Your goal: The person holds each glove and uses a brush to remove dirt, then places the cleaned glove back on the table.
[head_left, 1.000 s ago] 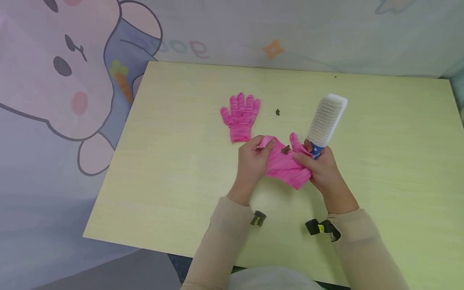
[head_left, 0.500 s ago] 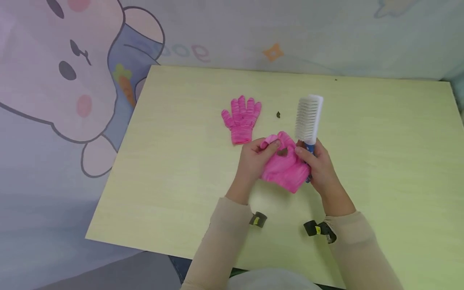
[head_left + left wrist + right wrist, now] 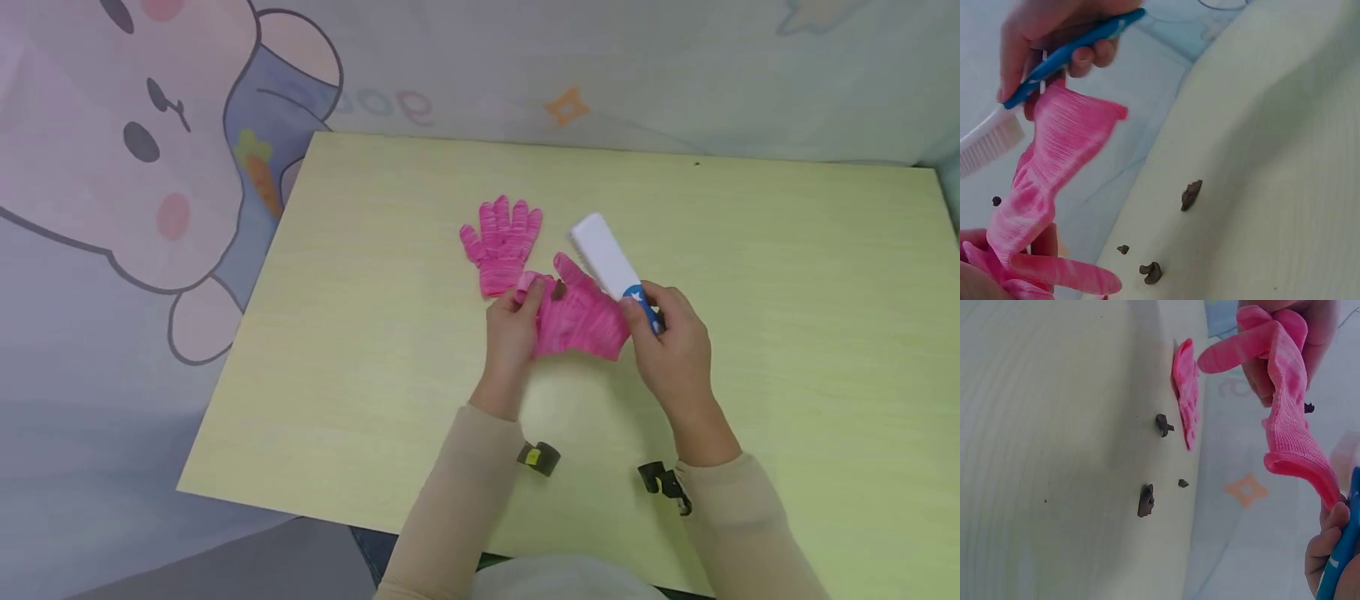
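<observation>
A pink knit glove (image 3: 581,321) is stretched in the air between both hands. My left hand (image 3: 513,333) grips its finger end, with one glove finger sticking out. My right hand (image 3: 671,350) holds a white-bristled brush (image 3: 606,254) by its blue star-patterned handle and pinches the glove's cuff. The brush head points up and left, its white back toward the head camera. A dark brown clump (image 3: 558,290) clings to the glove near my left hand. A second pink glove (image 3: 502,246) lies flat, palm side unclear, just beyond my left hand.
In the left wrist view brown bits lie on the pale table, among them a larger flake (image 3: 1191,195) and a curled piece (image 3: 1151,273). The right wrist view shows a small crumb (image 3: 1183,483) too. A printed cloth (image 3: 450,67) hangs behind the table's far edge.
The brush has turned from bristles facing the camera to its back showing, and its head has swung left. The held glove shifted left and is pulled wider; the right hand gripped farther along its cuff.
</observation>
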`<state>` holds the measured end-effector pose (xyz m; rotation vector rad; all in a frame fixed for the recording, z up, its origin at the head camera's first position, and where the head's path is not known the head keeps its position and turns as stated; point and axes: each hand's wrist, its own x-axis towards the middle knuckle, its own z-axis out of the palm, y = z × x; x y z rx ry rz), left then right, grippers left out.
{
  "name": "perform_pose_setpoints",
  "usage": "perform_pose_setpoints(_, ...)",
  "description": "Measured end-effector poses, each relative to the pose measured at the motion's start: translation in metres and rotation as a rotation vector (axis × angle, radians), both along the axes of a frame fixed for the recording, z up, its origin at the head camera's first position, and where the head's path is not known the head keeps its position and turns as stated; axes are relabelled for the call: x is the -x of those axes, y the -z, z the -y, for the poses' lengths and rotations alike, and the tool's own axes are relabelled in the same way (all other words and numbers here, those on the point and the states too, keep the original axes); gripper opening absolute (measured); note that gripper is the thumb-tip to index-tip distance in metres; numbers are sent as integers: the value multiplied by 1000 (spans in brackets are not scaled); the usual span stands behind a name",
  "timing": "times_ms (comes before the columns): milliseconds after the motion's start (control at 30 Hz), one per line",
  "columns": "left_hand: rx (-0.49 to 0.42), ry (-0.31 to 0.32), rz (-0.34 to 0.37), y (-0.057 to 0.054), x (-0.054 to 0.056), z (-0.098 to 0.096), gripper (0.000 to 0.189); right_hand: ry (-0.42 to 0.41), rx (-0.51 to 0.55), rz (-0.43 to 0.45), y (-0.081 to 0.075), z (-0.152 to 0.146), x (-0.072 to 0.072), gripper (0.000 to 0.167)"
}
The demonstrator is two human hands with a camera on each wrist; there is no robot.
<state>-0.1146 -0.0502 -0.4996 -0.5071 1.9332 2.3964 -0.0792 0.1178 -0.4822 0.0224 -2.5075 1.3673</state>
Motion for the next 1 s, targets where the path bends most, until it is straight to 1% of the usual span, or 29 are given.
perform_pose_setpoints(67, 11, -28, -4, 2, 0, -1, 32, 30, 1, -31, 0, 3, -1, 33)
perform_pose_setpoints(133, 7, -67, -15, 2, -1, -3, 32, 9, 43, -11, -2, 7, -4, 33)
perform_pose_setpoints(167, -6, -91, -17, 2, -1, -5, 34, -21, 73, 17, -3, 10, -6, 33)
perform_pose_setpoints(300, -140, -179, 7, -1, -3, -14, 31, -184, 242, 171, -5, 25, -10, 29)
perform_pose_setpoints(367, -170, -193, 21, -3, -4, -19, 24, -216, 285, 222, -2, 31, -10, 29)
perform_pose_setpoints(400, -176, -196, 28, -4, -5, -21, 18, -205, 275, 230, 0, 32, -8, 30)
perform_pose_setpoints(433, -172, -198, 34, -4, -6, -22, 15, -182, 243, 225, 1, 33, -6, 31)
perform_pose_setpoints(567, -154, -204, 21, -3, -8, -23, 20, -42, 76, 192, 8, 28, 2, 37)
perform_pose_setpoints(600, -145, -203, 17, -2, -9, -23, 20, -17, 51, 195, 9, 26, 3, 38)
perform_pose_setpoints(667, -126, -194, -3, 0, -9, -22, 20, 3, 28, 203, 10, 23, 5, 40)
perform_pose_setpoints(800, -70, -170, -11, 4, -9, -22, 19, 8, 53, 234, 8, 21, 6, 43)
perform_pose_setpoints(867, -59, -163, -14, 5, -10, -22, 19, 15, 78, 231, 7, 20, 6, 43)
perform_pose_setpoints(933, -56, -160, -19, 4, -10, -22, 19, 4, 135, 226, 6, 20, 6, 40)
perform_pose_setpoints(1000, -61, -158, -25, 4, -10, -22, 18, -28, 247, 224, 4, 19, 6, 35)
